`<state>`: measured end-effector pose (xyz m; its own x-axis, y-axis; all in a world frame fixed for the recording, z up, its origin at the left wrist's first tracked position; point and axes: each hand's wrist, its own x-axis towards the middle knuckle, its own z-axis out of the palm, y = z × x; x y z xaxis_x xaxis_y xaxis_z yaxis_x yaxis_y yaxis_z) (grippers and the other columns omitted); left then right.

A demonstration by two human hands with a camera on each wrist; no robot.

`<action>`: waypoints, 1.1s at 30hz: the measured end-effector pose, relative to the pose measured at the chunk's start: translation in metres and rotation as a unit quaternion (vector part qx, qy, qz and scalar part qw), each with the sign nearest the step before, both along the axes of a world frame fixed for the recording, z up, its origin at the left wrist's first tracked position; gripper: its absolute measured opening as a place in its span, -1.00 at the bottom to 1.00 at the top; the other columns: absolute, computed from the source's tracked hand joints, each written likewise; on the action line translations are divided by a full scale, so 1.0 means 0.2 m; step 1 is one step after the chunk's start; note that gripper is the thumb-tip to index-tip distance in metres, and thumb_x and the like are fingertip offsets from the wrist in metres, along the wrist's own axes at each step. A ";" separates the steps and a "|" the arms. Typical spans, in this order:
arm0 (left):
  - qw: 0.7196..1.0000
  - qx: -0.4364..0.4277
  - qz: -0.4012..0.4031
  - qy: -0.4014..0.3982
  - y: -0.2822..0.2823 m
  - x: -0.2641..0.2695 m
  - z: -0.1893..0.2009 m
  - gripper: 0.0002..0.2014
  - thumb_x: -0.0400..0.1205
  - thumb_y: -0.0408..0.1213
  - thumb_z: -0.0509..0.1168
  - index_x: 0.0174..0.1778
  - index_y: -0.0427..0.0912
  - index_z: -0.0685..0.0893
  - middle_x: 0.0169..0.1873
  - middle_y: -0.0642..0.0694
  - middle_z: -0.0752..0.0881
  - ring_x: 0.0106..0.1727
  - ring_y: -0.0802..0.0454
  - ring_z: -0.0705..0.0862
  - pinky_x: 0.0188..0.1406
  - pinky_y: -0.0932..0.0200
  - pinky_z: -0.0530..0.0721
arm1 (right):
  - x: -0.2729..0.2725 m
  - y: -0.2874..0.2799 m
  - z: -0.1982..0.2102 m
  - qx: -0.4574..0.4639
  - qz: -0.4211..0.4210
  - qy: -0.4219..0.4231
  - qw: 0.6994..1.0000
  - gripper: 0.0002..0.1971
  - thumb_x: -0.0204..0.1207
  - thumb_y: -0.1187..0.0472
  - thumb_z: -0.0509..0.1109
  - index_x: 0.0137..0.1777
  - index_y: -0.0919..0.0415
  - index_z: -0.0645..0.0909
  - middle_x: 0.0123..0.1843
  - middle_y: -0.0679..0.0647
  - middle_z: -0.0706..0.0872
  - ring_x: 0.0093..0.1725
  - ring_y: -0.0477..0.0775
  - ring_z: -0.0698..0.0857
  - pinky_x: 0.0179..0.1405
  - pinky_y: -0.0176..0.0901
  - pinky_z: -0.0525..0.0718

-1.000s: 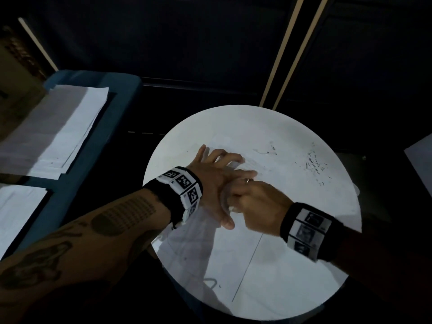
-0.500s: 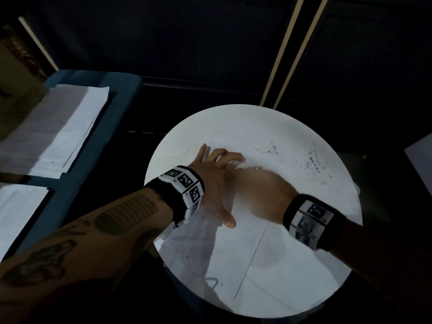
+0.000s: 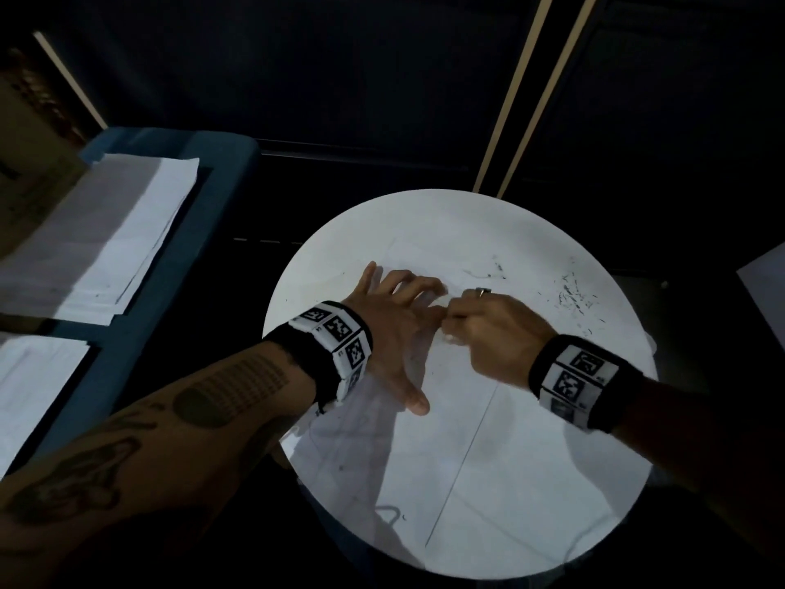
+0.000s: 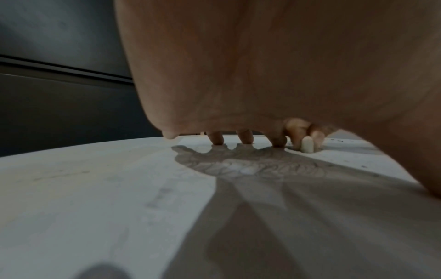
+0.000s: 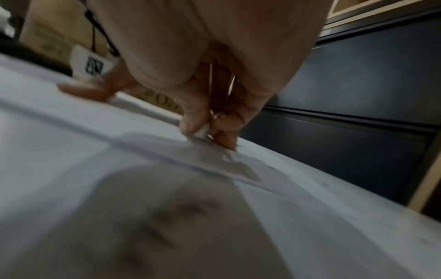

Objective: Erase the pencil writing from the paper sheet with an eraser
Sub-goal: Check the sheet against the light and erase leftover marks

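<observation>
Since a sec ago my right hand [image 3: 495, 333] has slid off the back of my left hand [image 3: 393, 333] and over to the right, so the two now sit side by side, knuckles just touching; left hand hasn't shifted.

Left hand lies palm down on the paper sheet [image 3: 446, 452], fingers [image 4: 216, 138] spread, tips planted on the sheet, thumb stuck out toward me. Right-hand fingers are curled tight, pinching the white eraser [image 4: 307, 144] btwn thumb and forefinger. Left wrist view shows the eraser standing upright w/ its lower end on the paper, just right of my left fingertips. Right wrist view is blurred, but a white bit of eraser [image 5: 203, 131] shows btwn the pinching tips, down at the sheet.

Sheet sits on the round white counter [image 3: 340, 257], a fold line running down it toward me. Dark eraser crumbs [image 3: 573, 293] are scattered on the far right of the sheet, a few faint pencil marks [image 3: 480, 274] just beyond my right knuckles. Ring [image 3: 482, 291] on a right finger. Marker wristbands [image 3: 335, 337] on both wrists. Off to the left, stacked papers [image 3: 106, 235] on a blue surface.
</observation>
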<state>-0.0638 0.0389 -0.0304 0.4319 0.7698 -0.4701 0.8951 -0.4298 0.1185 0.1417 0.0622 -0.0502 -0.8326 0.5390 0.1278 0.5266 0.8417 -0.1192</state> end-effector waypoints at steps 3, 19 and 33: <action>1.000 0.002 0.005 -0.015 -0.01 0.00 0.00 0.34 0.14 0.62 0.50 0.72 0.57 -0.20 0.75 0.32 -0.25 0.82 -0.09 -0.27 0.69 -0.55 -0.34 | -0.04 -0.13 -0.02 -0.047 0.068 -0.024 0.996 -0.64 0.10 0.58 0.57 -0.18 0.18 0.84 -0.11 0.06 0.81 -0.12 0.28 0.81 -0.34 0.05 0.82; 1.000 0.005 0.011 -0.023 -0.02 0.00 0.02 0.32 0.15 0.59 0.52 0.71 0.60 -0.20 0.76 0.30 -0.21 0.82 -0.06 -0.27 0.70 -0.53 -0.37 | 0.02 -0.16 -0.02 -0.046 0.085 -0.034 0.995 -0.65 0.07 0.54 0.59 -0.23 0.12 0.80 -0.20 0.01 0.75 -0.18 0.24 0.78 -0.35 0.01 0.81; 1.000 -0.007 0.010 -0.009 -0.02 0.02 0.06 0.33 0.20 0.54 0.56 0.71 0.59 -0.26 0.78 0.27 -0.24 0.81 -0.05 -0.31 0.69 -0.51 -0.41 | 0.08 -0.09 0.01 -0.025 0.042 -0.009 0.999 -0.67 0.12 0.59 0.60 -0.25 0.15 0.79 -0.21 0.01 0.73 -0.21 0.22 0.75 -0.37 -0.01 0.80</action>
